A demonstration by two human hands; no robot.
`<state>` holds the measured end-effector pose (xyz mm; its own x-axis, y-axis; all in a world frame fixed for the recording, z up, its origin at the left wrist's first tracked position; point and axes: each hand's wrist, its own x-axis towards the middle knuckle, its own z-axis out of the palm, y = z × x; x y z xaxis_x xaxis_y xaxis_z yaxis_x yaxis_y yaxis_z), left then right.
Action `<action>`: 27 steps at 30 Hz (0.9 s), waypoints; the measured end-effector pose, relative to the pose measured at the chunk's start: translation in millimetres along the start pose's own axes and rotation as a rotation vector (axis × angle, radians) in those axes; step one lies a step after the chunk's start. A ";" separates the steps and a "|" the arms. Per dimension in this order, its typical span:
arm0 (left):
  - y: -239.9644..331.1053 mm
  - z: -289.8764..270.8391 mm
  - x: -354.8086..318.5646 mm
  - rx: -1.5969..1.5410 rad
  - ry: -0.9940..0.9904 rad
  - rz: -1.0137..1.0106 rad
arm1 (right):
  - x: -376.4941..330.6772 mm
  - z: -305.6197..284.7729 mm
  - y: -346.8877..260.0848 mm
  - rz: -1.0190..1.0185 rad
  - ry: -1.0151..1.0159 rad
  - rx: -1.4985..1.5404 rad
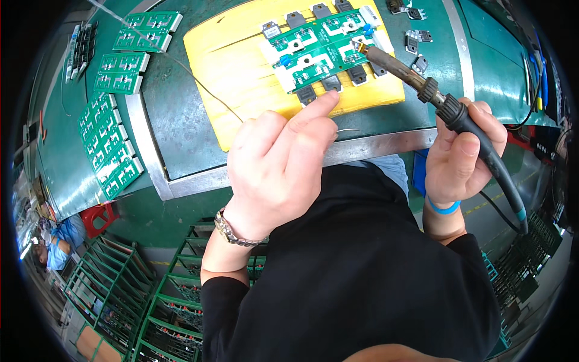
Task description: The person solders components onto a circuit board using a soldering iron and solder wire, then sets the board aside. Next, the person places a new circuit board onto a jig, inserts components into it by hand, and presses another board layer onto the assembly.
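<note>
- Lying at far left: green boards (110,145), in a row on the bench; a tug on the wire could sweep across the farther ones.
- Thin wire (181,65), crossing from far left to the left hand; could snag or drag if pulled taut.
- Left hand (274,163), back upward, index finger extended to a black component (331,83) at the board's near edge, other fingers curled. Wire meets the fist, a short end showing on its right; whether pinched, cannot tell. Pressing hard could skew the component.
- Circuit board (319,47), on a yellow block (226,54) in the far middle; could shift if pushed from either side, spoiling alignment.
- Soldering iron (449,111), slanting far-left, tip over the board's right part; contact unclear. Lingering heat could scorch the board; a slip leftward could burn the index finger.
- Right hand (461,151), nearer and right, thumb and fingers closed around the iron's handle. A loosened grip could drop the tip.
</note>
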<state>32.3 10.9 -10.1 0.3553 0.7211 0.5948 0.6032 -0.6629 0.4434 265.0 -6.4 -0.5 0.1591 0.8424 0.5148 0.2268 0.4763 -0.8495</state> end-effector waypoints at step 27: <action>3.3 -35.1 0.1 0.211 0.137 -0.108 | -1.6 4.9 1.4 0.134 -0.013 0.094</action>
<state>9.2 1.7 14.9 0.1890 0.7420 0.6433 0.7728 -0.5165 0.3687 260.4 -5.8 -3.1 0.1697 0.9030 0.3948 0.1134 0.3800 -0.9180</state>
